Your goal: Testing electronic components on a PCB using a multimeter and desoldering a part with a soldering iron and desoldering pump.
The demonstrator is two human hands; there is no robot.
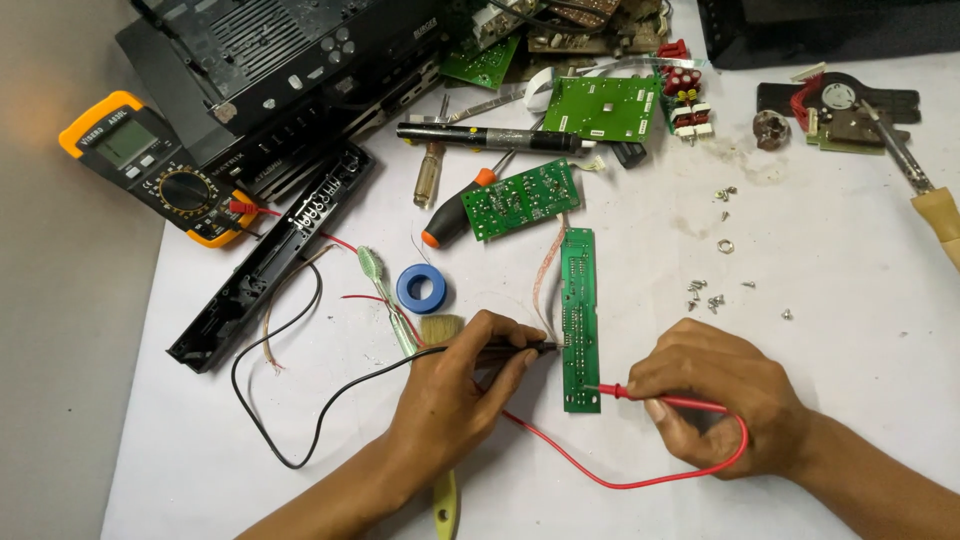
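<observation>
Both hands sat low in frame, each pinching a meter probe like a pen. Left hand (pixel 450 385) had its grip clenched on the black probe (pixel 520 349), tip touching the left edge of the long narrow green board (pixel 578 320). Right hand (pixel 715 395) held the red probe (pixel 660 398) against the board's lower end. Probing was clearly in progress, with both tips already on it. That board lay flat mid-tabletop (pixel 850 300). Out at 10 o'clock was the yellow multimeter (pixel 150 165), rubbery-cased, with glossy leads trailing back. Loose screws (pixel 705 293) were scattered at 1 o'clock.
</observation>
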